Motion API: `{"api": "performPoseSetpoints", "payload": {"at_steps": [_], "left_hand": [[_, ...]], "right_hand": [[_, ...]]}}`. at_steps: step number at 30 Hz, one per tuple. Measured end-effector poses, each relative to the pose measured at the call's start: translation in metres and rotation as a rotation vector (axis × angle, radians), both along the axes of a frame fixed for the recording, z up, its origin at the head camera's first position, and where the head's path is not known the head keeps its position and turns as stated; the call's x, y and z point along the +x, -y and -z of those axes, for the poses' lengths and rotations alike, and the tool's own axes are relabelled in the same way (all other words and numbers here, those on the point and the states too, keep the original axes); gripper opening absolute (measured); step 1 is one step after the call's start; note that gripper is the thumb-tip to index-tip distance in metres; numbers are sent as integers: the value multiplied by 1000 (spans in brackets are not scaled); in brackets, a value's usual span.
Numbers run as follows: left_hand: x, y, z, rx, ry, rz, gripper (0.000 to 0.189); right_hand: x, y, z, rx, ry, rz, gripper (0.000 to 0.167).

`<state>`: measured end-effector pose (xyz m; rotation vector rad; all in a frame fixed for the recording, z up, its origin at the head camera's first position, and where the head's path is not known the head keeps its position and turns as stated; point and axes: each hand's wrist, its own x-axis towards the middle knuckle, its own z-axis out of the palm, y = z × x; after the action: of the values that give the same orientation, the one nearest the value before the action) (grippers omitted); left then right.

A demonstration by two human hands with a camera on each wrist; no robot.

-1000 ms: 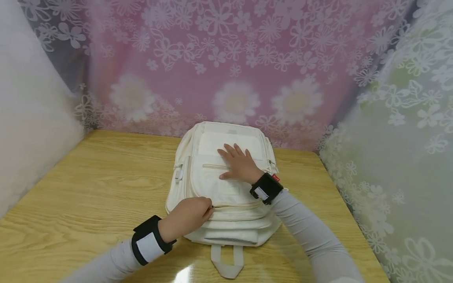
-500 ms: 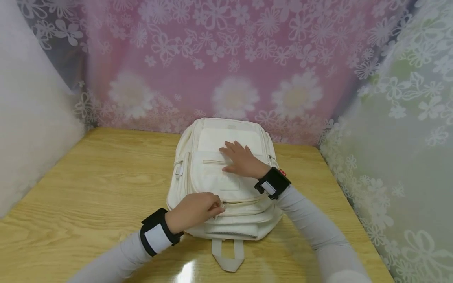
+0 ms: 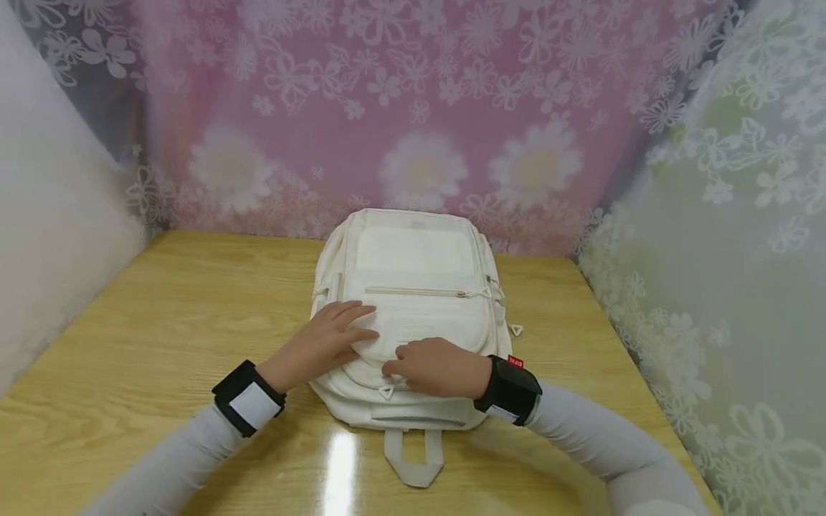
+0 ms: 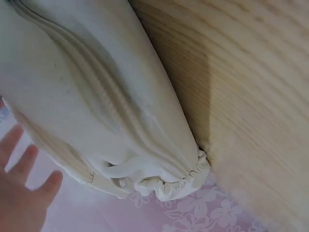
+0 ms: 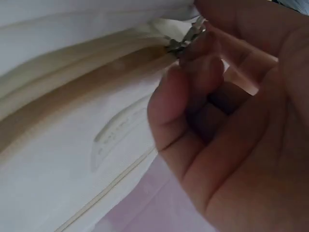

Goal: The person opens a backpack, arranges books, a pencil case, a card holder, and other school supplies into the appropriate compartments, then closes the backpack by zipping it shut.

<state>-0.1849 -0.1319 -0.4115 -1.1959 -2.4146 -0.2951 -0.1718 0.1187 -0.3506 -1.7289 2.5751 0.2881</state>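
Note:
A cream backpack [image 3: 416,251] lies front up on the table, its grab handle [image 3: 414,474] towards me. My left hand [image 3: 319,344] is at the lower left of the front pocket, fingers spread; whether they press the fabric is hard to tell. In the left wrist view this hand [image 4: 21,193] shows beside the bag's side, holding nothing. My right hand [image 3: 442,365] is at the pocket's lower curved edge with bent fingers. The right wrist view shows its fingertips pinching a metal zipper slider [image 5: 179,46] at the end of a tan zipper [image 5: 63,96]; the pull is partly hidden.
A horizontal zipper [image 3: 416,292] crosses the bag's front. Triangular pulls hang at the lower edge [image 3: 386,392] and beyond the right side [image 3: 515,330]. The wooden table [image 3: 213,301] ends at a pink floral curtain [image 3: 310,136], with pale sheets on both sides.
My left hand has left the lower zipper, moved up and left, and spread its fingers. My right hand has come down from the bag's middle to the lower zipper and bent its fingers.

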Motion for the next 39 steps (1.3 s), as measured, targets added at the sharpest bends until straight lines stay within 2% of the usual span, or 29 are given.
{"api": "performPoseSetpoints", "payload": {"at_steps": [2, 4, 8, 10, 12, 15, 17, 21, 28, 32, 39], "left_hand": [[0, -2, 2, -38, 21, 5, 44], [3, -2, 3, -68, 34, 6, 42], [6, -1, 4, -83, 14, -5, 39], [7, -1, 4, -72, -1, -8, 39], [7, -1, 4, -69, -4, -16, 40], [7, 0, 4, -67, 5, -26, 40], [7, 1, 3, -60, 26, -24, 39], [6, 4, 2, -28, 79, 7, 38], [7, 9, 1, 48, 140, 108, 43], [6, 10, -2, 66, 151, 125, 46], [0, 7, 0, 103, 193, 146, 44]], "right_hand": [[3, 2, 4, 15, -52, 7, 10], [4, -1, 6, 13, -32, 12, 6], [5, -11, 4, 9, 143, 60, 14], [5, -18, 3, -13, 257, 107, 21], [4, -24, 2, -52, 327, 135, 24], [2, -38, 3, -128, 364, 152, 24], [-1, -50, 4, -172, 357, 160, 23], [-11, -80, 7, -219, 280, 221, 24], [-33, -123, 17, -207, -11, 411, 37], [-56, -131, 17, -222, -118, 493, 38], [-102, -128, 15, -286, -203, 589, 35]]}}
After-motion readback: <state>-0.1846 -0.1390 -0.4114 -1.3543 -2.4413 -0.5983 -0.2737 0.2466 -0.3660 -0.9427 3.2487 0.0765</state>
